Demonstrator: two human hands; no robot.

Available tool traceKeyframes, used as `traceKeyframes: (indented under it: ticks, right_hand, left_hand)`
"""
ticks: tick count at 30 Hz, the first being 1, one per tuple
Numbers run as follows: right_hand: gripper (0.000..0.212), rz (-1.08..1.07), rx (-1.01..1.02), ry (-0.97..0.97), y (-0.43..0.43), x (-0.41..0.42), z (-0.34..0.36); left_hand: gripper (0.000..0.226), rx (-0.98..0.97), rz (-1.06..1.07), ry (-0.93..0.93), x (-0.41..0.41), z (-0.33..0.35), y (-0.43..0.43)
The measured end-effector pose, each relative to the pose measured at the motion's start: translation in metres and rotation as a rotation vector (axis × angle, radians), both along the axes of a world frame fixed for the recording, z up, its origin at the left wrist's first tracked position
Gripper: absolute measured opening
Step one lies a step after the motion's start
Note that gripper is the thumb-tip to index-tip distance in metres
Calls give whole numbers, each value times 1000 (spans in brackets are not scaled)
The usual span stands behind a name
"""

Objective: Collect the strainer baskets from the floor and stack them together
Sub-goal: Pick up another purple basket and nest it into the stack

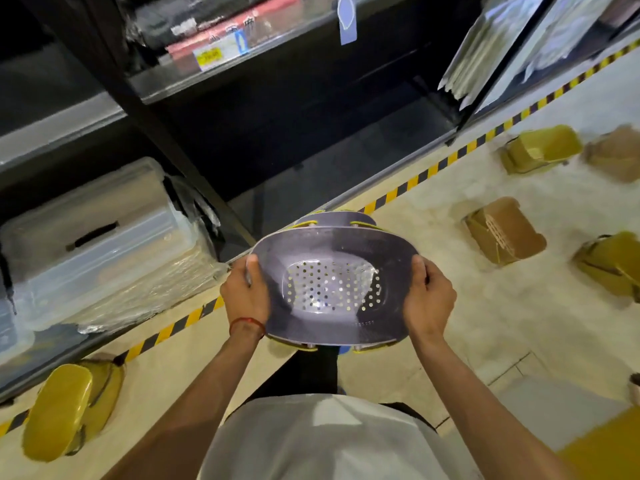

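I hold a grey strainer basket [332, 285] with a perforated bottom in front of me, above the floor. My left hand [246, 292] grips its left rim and my right hand [427, 299] grips its right rim. Yellow-green edges of another basket show under it. More baskets lie on the floor: a yellow-green one [69, 407] at the lower left, a yellow-green one [540, 148] and a brown one [616, 154] at the upper right, a brown one [504, 230] to the right, and a yellow-green one [613, 263] at the right edge.
Dark shelving [207, 84] stands ahead, with clear plastic boxes [93, 237] on its low shelf at the left. A yellow-and-black striped tape line [429, 171] runs along the floor at the shelf's foot. Packaged goods [502, 46] hang at the upper right.
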State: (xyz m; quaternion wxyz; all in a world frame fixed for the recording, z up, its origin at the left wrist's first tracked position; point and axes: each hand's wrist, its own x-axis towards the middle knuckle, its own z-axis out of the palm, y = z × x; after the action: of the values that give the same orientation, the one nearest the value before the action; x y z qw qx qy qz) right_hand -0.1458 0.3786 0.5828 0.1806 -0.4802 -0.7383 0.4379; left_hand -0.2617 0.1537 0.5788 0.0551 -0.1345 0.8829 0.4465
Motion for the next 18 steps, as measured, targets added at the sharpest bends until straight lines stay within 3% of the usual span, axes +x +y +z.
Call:
traceKeyframes:
  ticks: [18]
  right_hand:
    - [40, 82, -18, -137, 102, -169, -137]
  left_hand:
    - [36, -136, 19, -131, -158, -135, 96]
